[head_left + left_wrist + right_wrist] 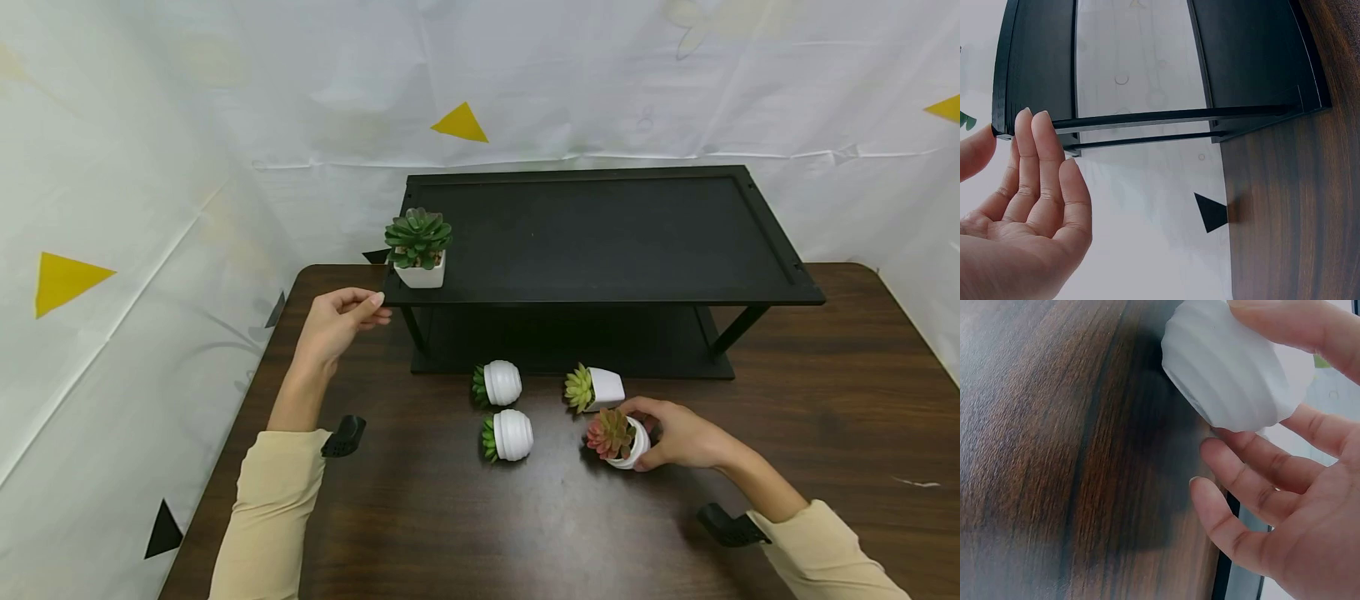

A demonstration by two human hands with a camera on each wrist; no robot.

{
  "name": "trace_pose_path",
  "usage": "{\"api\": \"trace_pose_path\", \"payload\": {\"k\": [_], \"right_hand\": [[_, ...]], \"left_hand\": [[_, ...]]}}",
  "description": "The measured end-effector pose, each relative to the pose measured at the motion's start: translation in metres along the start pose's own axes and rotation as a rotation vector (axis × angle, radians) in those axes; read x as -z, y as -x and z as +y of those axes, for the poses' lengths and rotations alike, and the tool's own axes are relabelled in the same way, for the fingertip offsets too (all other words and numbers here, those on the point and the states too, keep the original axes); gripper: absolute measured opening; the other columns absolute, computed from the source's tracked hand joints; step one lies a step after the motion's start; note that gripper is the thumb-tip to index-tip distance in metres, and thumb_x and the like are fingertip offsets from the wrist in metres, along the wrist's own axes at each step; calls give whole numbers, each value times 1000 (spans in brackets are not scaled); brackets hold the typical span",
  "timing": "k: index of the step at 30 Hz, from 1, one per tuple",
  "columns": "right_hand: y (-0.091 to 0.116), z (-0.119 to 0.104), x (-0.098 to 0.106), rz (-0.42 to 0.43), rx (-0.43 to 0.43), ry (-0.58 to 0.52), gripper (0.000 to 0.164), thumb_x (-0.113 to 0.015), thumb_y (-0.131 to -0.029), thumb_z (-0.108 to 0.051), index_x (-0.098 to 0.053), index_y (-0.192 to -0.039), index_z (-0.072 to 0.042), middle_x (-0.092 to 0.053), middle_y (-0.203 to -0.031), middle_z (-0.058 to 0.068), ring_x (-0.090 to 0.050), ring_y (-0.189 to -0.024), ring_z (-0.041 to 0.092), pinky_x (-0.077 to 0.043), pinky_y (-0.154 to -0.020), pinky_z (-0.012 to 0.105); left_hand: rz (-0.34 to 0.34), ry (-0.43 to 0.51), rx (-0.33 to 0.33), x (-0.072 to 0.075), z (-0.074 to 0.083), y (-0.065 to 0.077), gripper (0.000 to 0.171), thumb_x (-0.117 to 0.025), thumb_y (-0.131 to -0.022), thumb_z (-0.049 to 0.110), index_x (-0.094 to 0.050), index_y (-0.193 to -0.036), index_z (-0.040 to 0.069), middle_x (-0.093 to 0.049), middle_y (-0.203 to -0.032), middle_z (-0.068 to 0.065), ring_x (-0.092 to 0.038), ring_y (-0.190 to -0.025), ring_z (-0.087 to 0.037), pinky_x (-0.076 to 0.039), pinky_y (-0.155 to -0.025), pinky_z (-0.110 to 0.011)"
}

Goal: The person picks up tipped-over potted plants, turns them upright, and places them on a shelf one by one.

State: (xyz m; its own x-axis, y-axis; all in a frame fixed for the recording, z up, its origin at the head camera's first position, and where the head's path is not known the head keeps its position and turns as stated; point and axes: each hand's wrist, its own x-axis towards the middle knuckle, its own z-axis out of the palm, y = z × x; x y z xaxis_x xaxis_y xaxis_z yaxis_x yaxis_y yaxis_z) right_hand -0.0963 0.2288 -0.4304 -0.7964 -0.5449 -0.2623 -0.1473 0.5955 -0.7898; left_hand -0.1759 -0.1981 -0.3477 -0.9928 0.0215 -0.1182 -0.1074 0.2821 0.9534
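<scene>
At the front-left corner of a black two-tier shelf (600, 237), my left hand (341, 325) pinches the top board's edge, thumb above and fingers below. My right hand (678, 433) grips a small potted succulent (611, 433) with reddish leaves by its ribbed white pot (1229, 369), thumb on one side and fingers on the other. That plant is tilted, its leaves to the left. Just behind it a light-green succulent in a smooth white pot (606, 388) lies on its side. A larger dark-green succulent (418, 237) stands upright in a square white pot on the shelf's left end.
Two more succulents in ribbed white pots, a rear one (502, 382) and a front one (513, 435), lie on their sides before the shelf. Everything rests on a dark wooden table (450, 533). White sheeting (337, 83) hangs behind and to the left.
</scene>
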Motion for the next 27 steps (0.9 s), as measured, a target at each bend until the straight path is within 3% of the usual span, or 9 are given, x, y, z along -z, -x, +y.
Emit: {"api": "trace_pose_path", "payload": {"k": [4, 10, 13, 22, 27], "right_hand": [[2, 2, 1, 14, 10, -24, 67, -82, -65, -14, -48, -119, 5, -56, -98, 9, -50, -83, 20, -46, -62, 26], [8, 9, 4, 28, 8, -112, 68, -80, -67, -9, -44, -122, 10, -54, -105, 16, -50, -85, 23, -49, -61, 27], [11, 14, 7, 40, 0, -148, 67, -79, -67, -5, -43, -122, 10, -53, -103, 17, -51, -85, 23, -51, -62, 27], [21, 27, 18, 117, -53, -149, 66, -79, -68, -8, -43, -121, 9, -53, -104, 16, -52, -90, 25, -50, -65, 27], [25, 35, 22, 159, -101, -153, 68, -79, -69, -9, -40, -122, 7, -53, -105, 15, -52, -90, 21, -48, -69, 27]], "left_hand": [[0, -1, 1, 0, 0, 0, 32, -56, -93, 20, -57, -111, -6, -65, -81, 1, -63, -75, -11, -51, -79, -26], [-1, -5, 0, 0, 1, 0, 32, -56, -93, 21, -57, -111, -5, -65, -83, -1, -64, -84, -23, -50, -81, -28], [-1, -3, -1, 0, 1, 1, 32, -56, -92, 21, -57, -110, -5, -66, -83, -2, -64, -84, -23, -49, -83, -31], [1, -3, -4, 0, 1, 1, 32, -57, -92, 22, -58, -108, -5, -67, -88, -10, -62, -89, -30, -49, -83, -33], [3, -6, -10, 0, 1, 1, 32, -57, -92, 22, -58, -108, -5, -66, -91, -15, -64, -82, -21, -50, -82, -32]]}}
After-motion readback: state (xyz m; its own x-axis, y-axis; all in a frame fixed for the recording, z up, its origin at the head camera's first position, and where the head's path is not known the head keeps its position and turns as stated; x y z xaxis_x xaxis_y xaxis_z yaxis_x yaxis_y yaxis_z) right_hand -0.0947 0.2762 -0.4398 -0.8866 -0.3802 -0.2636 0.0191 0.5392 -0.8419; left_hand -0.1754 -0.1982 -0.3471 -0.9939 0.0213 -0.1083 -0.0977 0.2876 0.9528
